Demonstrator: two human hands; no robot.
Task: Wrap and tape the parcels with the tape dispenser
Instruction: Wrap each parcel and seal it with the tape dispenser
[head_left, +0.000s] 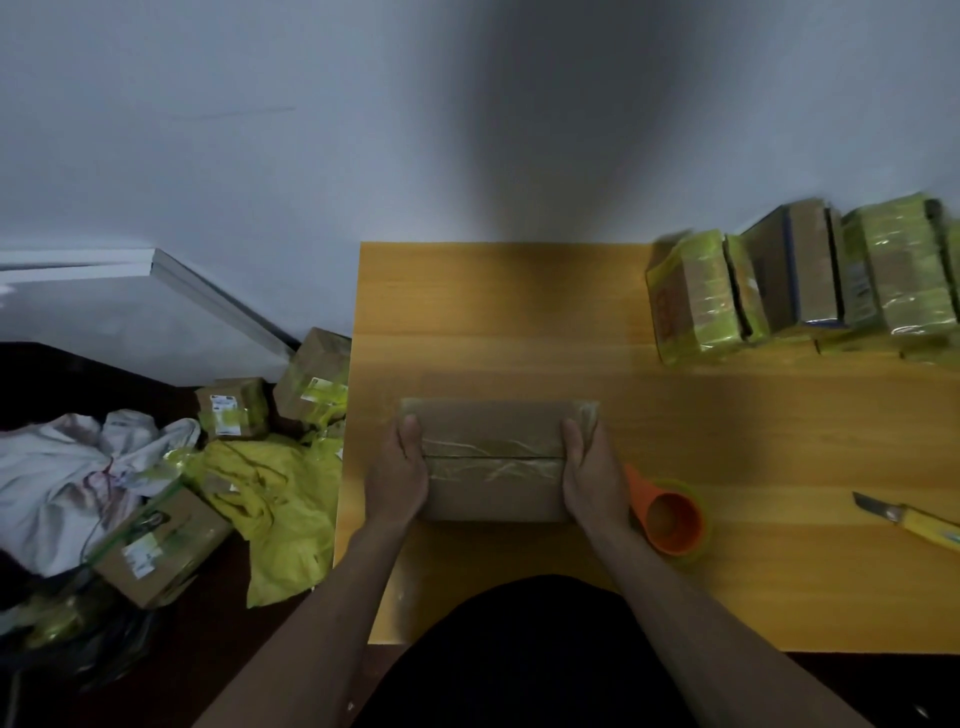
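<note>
Dark clothing (524, 654) of the person fills the bottom of the view, and two bare forearms reach forward from it to a brown cardboard parcel (493, 460) lying flat on the yellow wooden worktop (519, 322), near its front edge. Clear tape (493, 457) runs in a wrinkled band across the parcel's top along the centre seam, and more tape wraps its far corners. At the parcel's left end the left hand (397, 475) grips it, thumb up on the top face and the rest of the hand against the side; the other fingers are hidden. On the opposite end the right hand (592, 475) holds the parcel the same way, thumb on top and palm against the side. Just beside the right hand lies an orange tape dispenser (670, 514) with a roll of clear tape around it, resting on the worktop. Farther right, well apart, a yellow-handled utility knife (914, 522) lies with its blade pointing left. A row of wrapped parcels (810, 275), several bound in yellow-green tape, stands at the far right corner against the white wall (260, 130). Left of the worktop, on the floor, are more cardboard boxes (234, 408), crumpled yellow plastic (280, 499) and a heap of white cloth (62, 473).
</note>
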